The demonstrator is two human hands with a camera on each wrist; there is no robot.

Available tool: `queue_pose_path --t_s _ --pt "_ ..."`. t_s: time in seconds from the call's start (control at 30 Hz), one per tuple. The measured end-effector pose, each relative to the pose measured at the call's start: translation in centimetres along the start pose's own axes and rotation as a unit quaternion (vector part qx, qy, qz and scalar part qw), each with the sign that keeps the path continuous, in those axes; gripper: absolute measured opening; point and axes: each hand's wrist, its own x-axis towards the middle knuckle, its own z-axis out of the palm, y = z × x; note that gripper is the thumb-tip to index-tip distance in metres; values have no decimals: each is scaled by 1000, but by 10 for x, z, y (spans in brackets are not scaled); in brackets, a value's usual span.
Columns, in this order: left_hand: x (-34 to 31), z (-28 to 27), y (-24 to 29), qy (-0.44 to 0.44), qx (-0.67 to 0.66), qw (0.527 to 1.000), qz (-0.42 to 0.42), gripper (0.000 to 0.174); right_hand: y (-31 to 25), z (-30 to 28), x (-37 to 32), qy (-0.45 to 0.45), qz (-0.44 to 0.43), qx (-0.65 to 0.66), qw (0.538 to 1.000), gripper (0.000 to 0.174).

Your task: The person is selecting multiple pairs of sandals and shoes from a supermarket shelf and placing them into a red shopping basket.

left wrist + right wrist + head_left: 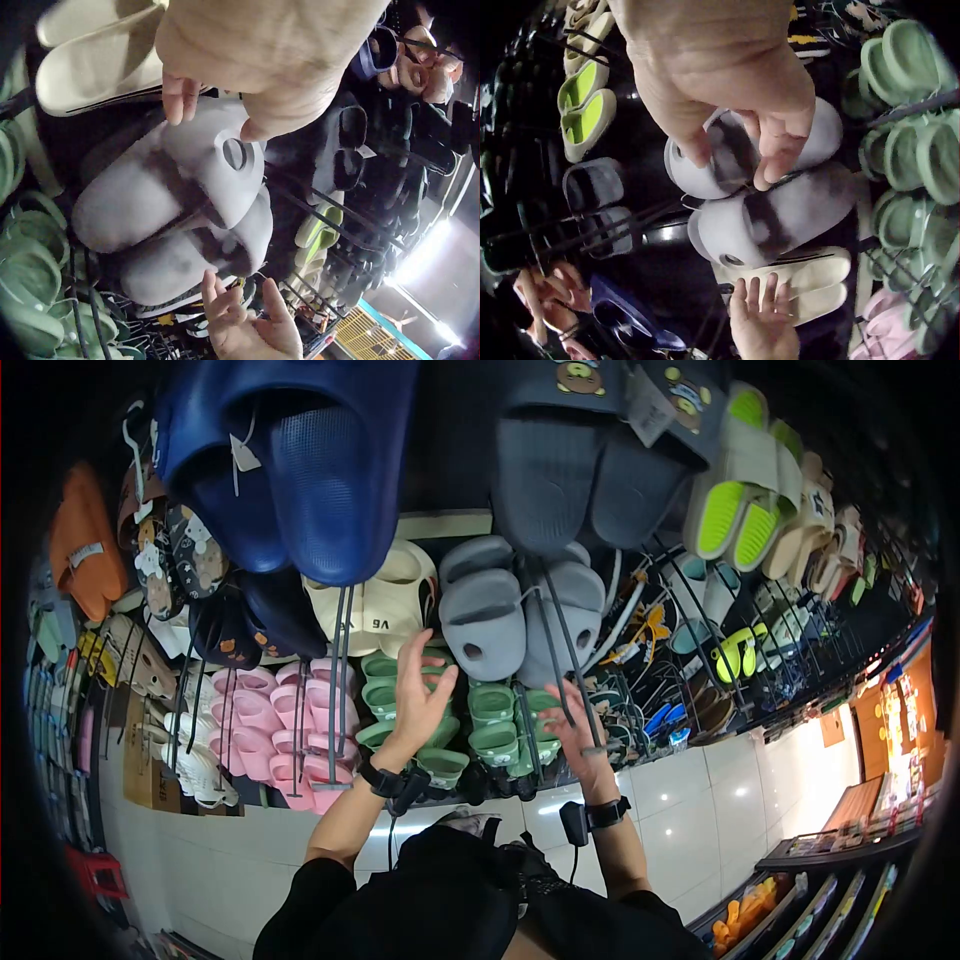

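Note:
A pair of grey slippers, the left one (482, 622) and the right one (562, 628), hangs from a rack hook in front of the person. The left hand (423, 695) is raised with fingers spread, just below and left of the pair. Below the right slipper, the right hand (580, 738) is behind metal rods, its fingers loosely bent. In the left wrist view the left hand (255, 64) is over a grey slipper (135, 195). The right wrist view has the right hand (720, 67) over the slippers (727, 229); whether its fingertips touch them cannot be told.
Large blue slippers (335, 490) and dark grey ones (545, 480) hang above. Green clogs (493, 705) and pink ones (255, 710) hang lower. Beige slippers (385, 600) are beside the grey pair. Metal hook rods (342, 670) project outward. Tiled floor (690, 810) lies below.

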Motion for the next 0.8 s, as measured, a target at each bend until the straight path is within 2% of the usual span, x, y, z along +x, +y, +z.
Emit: queue_pose_path --t_s 0.03,0.07,0.13,0.17,0.2,0.23,0.27,0.33,0.4,0.47,0.5,0.53,0.63,0.73,0.77,0.8 --pt "8 4 4 19 -17 999 34 51 -3 4 10 -13 1 92 996 33" --pt "16 4 6 23 -17 999 30 51 1 0 23 -38 2 120 992 35" --pt "27 4 10 10 140 981 136 48 9 -3 41 -41 -5 215 976 29" --pt "28 5 21 2 124 986 113 44 10 -5 48 -43 1 210 977 29" --pt "28 6 23 7 123 987 107 44 10 -8 52 -98 1 221 970 28" --pt "29 6 24 11 156 980 123 42 10 -8 56 -154 -1 234 960 27" --pt "29 6 24 15 190 972 139 40 11 -5 58 -159 5 232 960 27" --pt "27 4 26 35 191 970 144 35 11 0 58 -90 31 267 959 27" --pt "21 1 31 17 211 968 133 34 8 0 54 -126 22 260 957 27" --pt "8 2 39 31 218 966 138 35 -1 6 41 -94 -5 267 959 26" --pt "0 2 44 23 205 970 129 35 -11 12 29 -49 14 279 959 20" --pt "-8 1 50 13 193 974 121 35 -11 9 23 -55 17 280 958 20" --pt "-39 2 69 14 186 976 116 34 -17 3 -13 22 34 261 964 21" --pt "-79 5 86 12 178 979 101 34 -15 -17 -49 2 22 244 969 23" --pt "-92 7 95 14 180 978 108 34 -17 -23 -60 -66 -5 239 969 24" --pt "-105 10 103 15 182 977 114 33 -19 -27 -73 -70 0 242 968 24"
